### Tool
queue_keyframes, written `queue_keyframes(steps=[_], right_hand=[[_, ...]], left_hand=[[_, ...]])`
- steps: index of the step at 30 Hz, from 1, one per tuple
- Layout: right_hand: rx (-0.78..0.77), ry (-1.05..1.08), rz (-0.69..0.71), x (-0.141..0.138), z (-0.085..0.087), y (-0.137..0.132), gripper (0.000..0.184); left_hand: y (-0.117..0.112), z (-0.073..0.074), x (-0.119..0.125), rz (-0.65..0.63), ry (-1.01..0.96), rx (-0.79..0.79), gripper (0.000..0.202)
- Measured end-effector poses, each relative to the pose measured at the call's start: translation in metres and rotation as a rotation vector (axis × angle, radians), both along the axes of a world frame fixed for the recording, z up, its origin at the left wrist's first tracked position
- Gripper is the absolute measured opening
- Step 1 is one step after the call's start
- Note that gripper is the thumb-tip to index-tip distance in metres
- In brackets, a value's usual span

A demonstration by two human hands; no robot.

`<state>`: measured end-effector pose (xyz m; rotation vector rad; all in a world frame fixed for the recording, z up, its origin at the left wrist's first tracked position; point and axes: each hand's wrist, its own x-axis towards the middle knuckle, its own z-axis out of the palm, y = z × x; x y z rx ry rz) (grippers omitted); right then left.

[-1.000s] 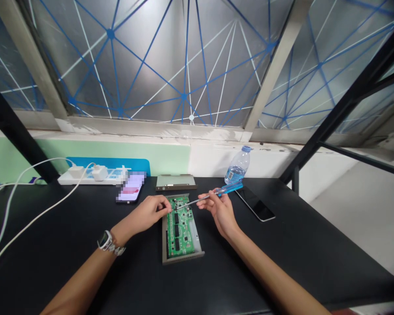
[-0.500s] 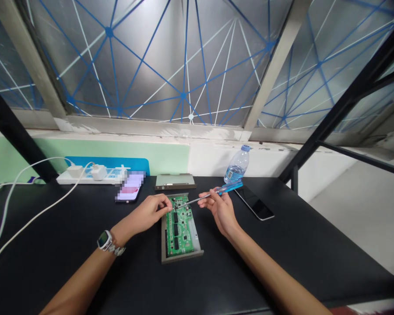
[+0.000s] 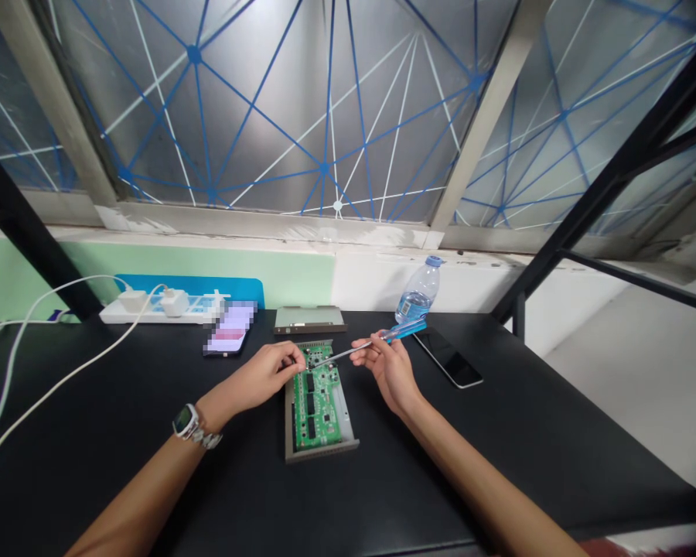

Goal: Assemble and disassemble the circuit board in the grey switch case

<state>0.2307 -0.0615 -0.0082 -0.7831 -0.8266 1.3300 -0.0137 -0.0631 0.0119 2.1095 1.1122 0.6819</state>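
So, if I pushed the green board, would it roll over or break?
The board probably wouldn't roll, since it lies flat in its open case. It looks stiff, because it shows no sag or bend. Its small parts sit uncovered, so a hard poke might damage them.

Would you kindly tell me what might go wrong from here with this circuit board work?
The screwdriver in the right hand reaches over the green circuit board, so a slip might scratch it. The screwdriver also points toward the left hand, which could get jabbed. The water bottle appears close behind the screwdriver, so a knock might topple it.
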Motion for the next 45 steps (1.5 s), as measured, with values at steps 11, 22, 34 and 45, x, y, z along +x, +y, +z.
queue_keyframes(steps=[11,22,34,45], right_hand=[[0.011,0.086,0.007,0.001,-0.001,-0.001,0.026],[-0.044,0.138,-0.002,0.001,-0.003,0.002,0.029],[-0.054,0.156,0.031,0.002,-0.004,0.002,0.025],[0.073,0.085,0.098,0.007,0.002,0.001,0.019]], left_hand=[[0.004,-0.008,0.001,0.041,-0.115,-0.026,0.023],[0.009,-0.017,0.002,0.031,-0.233,-0.086,0.021],[0.012,-0.021,0.001,0.022,-0.291,-0.099,0.017],[0.013,-0.022,0.005,0.050,-0.381,-0.121,0.022]])
